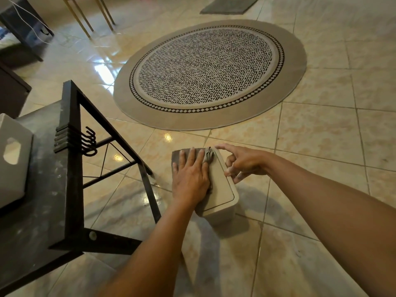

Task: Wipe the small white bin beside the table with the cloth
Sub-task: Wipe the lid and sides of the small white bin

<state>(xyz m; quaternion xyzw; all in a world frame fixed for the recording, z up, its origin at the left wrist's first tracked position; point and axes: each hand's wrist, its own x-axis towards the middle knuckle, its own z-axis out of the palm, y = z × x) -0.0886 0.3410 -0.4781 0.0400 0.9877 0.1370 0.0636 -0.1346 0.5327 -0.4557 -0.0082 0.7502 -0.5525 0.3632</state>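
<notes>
Wiping the lid of the small white plastic bin, which stands on the floor just beside the black metal-framed desk.

My left hand presses flat and open on the grey cloth; my right hand steadies the far edge with loose fingertips, clasping nothing. I'd keep even pressure, sweeping lengthwise. Beyond lie glossy beige tiles and a round patterned rug.

Light: warm, dim indoor | Glare: bright patches on glossy beige floor tiles toward 10 o'clock | Shadows: soft, beneath small white bin | Distortion: wide-angle bending at edges | Focus: mostly sharp, corners softer
</notes>
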